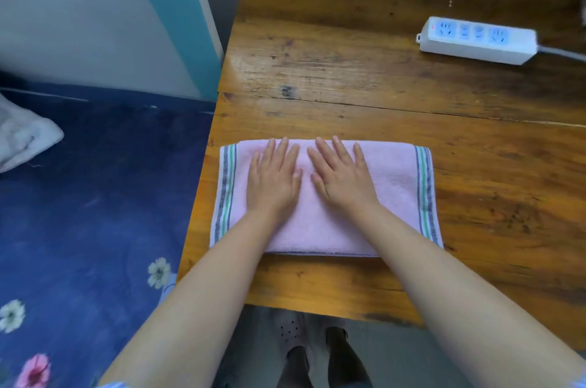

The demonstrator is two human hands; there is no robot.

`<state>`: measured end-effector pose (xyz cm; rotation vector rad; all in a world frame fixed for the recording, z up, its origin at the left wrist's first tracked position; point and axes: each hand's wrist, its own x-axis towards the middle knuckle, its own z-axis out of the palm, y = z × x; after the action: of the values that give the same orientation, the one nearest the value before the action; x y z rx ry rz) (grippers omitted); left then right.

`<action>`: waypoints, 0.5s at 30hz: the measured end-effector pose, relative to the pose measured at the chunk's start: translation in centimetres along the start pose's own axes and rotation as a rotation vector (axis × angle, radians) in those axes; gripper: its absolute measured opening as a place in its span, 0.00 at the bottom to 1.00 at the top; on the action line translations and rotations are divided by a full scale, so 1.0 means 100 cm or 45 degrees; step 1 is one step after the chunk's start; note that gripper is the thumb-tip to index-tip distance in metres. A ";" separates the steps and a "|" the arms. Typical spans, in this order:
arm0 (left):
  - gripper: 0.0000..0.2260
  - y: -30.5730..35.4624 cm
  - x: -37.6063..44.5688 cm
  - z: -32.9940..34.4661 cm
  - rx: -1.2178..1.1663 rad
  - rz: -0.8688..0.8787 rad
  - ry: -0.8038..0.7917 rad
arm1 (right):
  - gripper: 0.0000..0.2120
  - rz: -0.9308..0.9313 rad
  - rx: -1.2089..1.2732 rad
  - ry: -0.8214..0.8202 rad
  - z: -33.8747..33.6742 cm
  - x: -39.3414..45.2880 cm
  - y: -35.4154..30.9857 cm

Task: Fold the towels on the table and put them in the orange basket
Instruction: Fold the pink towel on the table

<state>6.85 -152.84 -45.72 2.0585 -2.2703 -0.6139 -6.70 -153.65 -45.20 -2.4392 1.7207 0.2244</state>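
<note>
We have both hands flat on a folded pink towel [326,197] that lies near the near-left corner of the wooden table [380,86]. Our left hand [272,178] rests palm down on the left half of the towel, fingers straight and close together, pointing toward the far edge, holding nothing. Our right hand [342,178] lies just beside it on the middle of the towel, also palm down with straight, slightly spread fingers, gripping nothing. The two thumbs nearly meet between the hands. The towel is a wide rectangle with grey and green stripes along its left and right ends, and its near edge shows stacked layers. On the far right of the table, well apart from the towel, sits a white power strip [477,40] with blue sockets, its cable running off to the right. To the left of the table is a blue floral bedspread [95,197], with a white cloth [22,137] at the left edge. The orange basket does not show in our view.
</note>
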 end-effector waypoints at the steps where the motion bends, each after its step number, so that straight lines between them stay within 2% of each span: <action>1: 0.40 -0.008 0.001 0.001 0.011 -0.004 -0.016 | 0.24 0.033 0.004 0.033 0.005 0.001 0.005; 3: 0.39 -0.027 0.002 -0.003 0.032 -0.052 -0.060 | 0.29 0.103 0.094 0.046 0.008 0.001 0.018; 4: 0.37 -0.038 0.001 -0.007 0.064 -0.089 -0.072 | 0.32 0.151 0.131 -0.014 0.008 0.000 0.026; 7: 0.27 -0.064 0.001 -0.015 0.122 -0.158 -0.113 | 0.35 0.306 0.174 -0.135 0.005 -0.010 0.058; 9: 0.25 -0.076 0.002 -0.018 0.095 -0.216 -0.126 | 0.34 0.409 0.217 -0.130 0.002 -0.019 0.077; 12: 0.25 -0.080 0.003 -0.021 0.103 -0.227 -0.150 | 0.26 0.492 0.299 -0.161 0.000 -0.036 0.098; 15: 0.26 -0.076 0.000 -0.028 0.220 -0.245 -0.175 | 0.26 0.580 0.391 -0.145 -0.001 -0.052 0.106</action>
<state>14.87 -154.06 -45.40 2.4092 -2.2880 -0.6038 -18.44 -152.38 -44.42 -1.7698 2.0598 0.1313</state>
